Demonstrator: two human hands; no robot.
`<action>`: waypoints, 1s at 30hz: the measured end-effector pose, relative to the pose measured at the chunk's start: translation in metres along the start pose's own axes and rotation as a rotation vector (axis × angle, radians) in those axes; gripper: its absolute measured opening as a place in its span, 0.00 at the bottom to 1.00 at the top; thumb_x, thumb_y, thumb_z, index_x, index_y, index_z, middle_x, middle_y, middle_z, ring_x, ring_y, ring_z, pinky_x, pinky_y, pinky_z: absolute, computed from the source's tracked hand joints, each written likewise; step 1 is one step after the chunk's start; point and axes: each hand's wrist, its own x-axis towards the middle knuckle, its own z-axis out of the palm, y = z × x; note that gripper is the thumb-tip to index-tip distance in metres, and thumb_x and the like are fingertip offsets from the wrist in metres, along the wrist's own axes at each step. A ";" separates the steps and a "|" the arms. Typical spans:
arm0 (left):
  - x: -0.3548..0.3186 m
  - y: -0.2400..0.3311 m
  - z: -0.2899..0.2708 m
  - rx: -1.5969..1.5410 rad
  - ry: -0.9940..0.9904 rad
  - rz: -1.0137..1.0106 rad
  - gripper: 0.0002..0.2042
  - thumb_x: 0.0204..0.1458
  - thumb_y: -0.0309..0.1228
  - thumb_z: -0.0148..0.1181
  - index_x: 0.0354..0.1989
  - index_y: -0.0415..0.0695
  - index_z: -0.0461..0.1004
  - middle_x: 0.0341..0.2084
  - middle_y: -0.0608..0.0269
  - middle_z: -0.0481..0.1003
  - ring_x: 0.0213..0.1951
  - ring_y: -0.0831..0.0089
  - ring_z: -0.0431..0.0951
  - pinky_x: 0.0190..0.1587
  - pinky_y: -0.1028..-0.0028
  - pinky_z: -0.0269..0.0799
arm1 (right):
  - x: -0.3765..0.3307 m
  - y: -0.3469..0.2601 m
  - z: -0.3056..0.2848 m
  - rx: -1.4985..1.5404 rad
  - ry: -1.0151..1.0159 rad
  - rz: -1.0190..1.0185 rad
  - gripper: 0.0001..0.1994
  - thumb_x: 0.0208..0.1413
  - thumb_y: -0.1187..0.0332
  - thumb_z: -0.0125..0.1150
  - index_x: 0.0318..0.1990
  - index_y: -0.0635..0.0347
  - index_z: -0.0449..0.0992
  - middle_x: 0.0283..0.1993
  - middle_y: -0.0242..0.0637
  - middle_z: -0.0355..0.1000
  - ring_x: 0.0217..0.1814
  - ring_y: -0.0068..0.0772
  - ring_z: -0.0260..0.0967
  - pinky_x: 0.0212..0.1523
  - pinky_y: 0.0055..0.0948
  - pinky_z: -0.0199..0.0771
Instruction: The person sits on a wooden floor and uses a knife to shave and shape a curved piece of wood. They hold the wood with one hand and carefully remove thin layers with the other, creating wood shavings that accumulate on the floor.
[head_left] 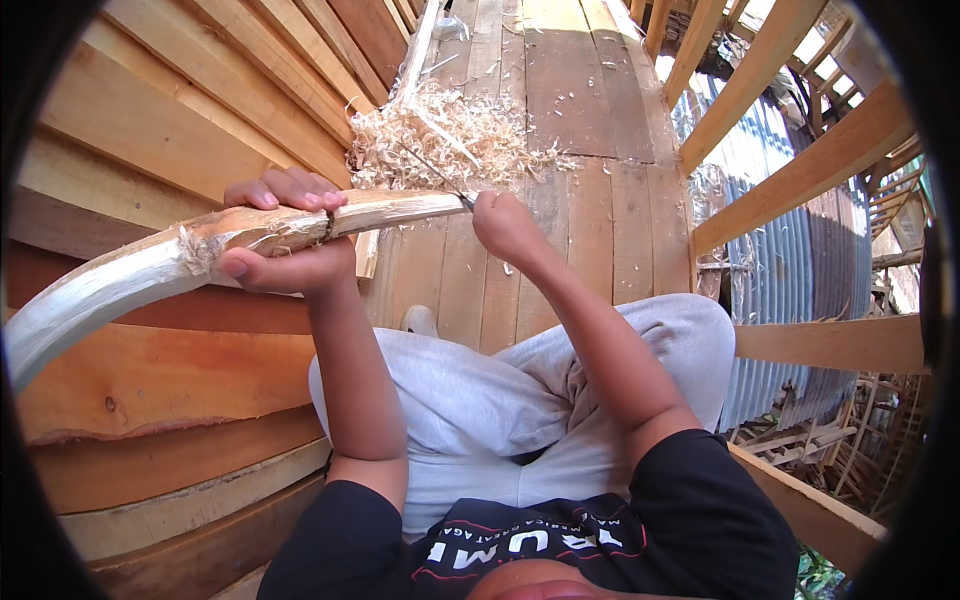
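no packages, labels, signs or screens show anywhere in this view.

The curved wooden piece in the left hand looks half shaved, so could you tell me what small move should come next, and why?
Probably another short stroke of the blade along the thin end. The right hand holds it at the tip of the curved wooden piece, the left hand grips the middle, and rough fibres still stand beside that grip. Shavings lie beyond.
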 end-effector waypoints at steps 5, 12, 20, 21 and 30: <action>0.005 -0.008 -0.008 -0.048 -0.055 0.019 0.37 0.41 0.77 0.44 0.29 0.49 0.59 0.14 0.66 0.61 0.16 0.76 0.62 0.18 0.78 0.63 | 0.015 0.037 0.008 0.063 -0.072 0.048 0.23 0.60 0.63 0.35 0.32 0.78 0.73 0.35 0.70 0.71 0.42 0.69 0.70 0.48 0.53 0.68; 0.005 -0.005 0.007 0.170 0.301 -0.012 0.34 0.45 0.74 0.43 0.27 0.48 0.59 0.14 0.64 0.63 0.18 0.72 0.65 0.21 0.75 0.67 | -0.004 -0.032 0.003 0.273 -0.021 0.139 0.29 0.62 0.57 0.30 0.37 0.75 0.76 0.41 0.67 0.72 0.48 0.65 0.70 0.52 0.52 0.68; 0.011 -0.010 -0.009 0.215 0.368 -0.009 0.33 0.51 0.69 0.41 0.32 0.45 0.57 0.19 0.61 0.63 0.22 0.68 0.68 0.28 0.67 0.72 | -0.006 -0.031 0.011 0.293 -0.007 0.108 0.30 0.63 0.56 0.29 0.34 0.75 0.76 0.40 0.68 0.72 0.47 0.67 0.70 0.52 0.52 0.67; 0.011 -0.009 -0.010 0.211 0.369 0.001 0.33 0.52 0.68 0.42 0.35 0.44 0.58 0.20 0.61 0.63 0.23 0.68 0.68 0.28 0.67 0.72 | -0.018 -0.054 -0.001 0.285 -0.011 0.057 0.30 0.63 0.56 0.30 0.34 0.75 0.76 0.39 0.68 0.72 0.46 0.67 0.70 0.52 0.53 0.67; 0.008 0.000 0.015 0.338 0.502 -0.010 0.40 0.53 0.66 0.44 0.56 0.38 0.53 0.27 0.55 0.64 0.25 0.65 0.70 0.29 0.64 0.74 | 0.021 0.009 0.035 0.358 0.155 0.099 0.29 0.63 0.57 0.32 0.27 0.74 0.75 0.35 0.68 0.72 0.44 0.69 0.70 0.50 0.54 0.67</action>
